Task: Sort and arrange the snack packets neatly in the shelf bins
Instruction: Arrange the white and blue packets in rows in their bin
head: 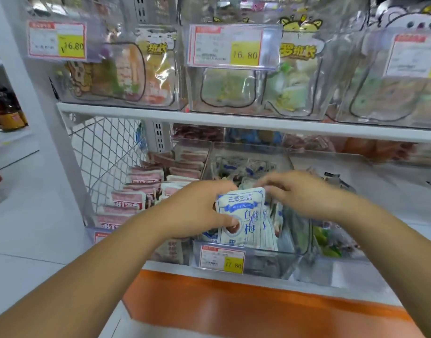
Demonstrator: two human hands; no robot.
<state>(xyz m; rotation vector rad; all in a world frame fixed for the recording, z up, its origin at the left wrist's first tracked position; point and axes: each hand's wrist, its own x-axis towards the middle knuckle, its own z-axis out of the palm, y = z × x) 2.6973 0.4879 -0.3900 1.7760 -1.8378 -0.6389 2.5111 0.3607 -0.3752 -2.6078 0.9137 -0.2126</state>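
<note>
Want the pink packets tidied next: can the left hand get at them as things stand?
Likely yes, once freed: the left hand grips the blue-and-white packet, but the pink packets lie uncovered just beside it, nothing between.

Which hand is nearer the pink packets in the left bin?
Left. The left hand sits right beside the pink packets, gripping the white packet by its left edge; the right hand is beyond that packet, at its top right corner.
</note>
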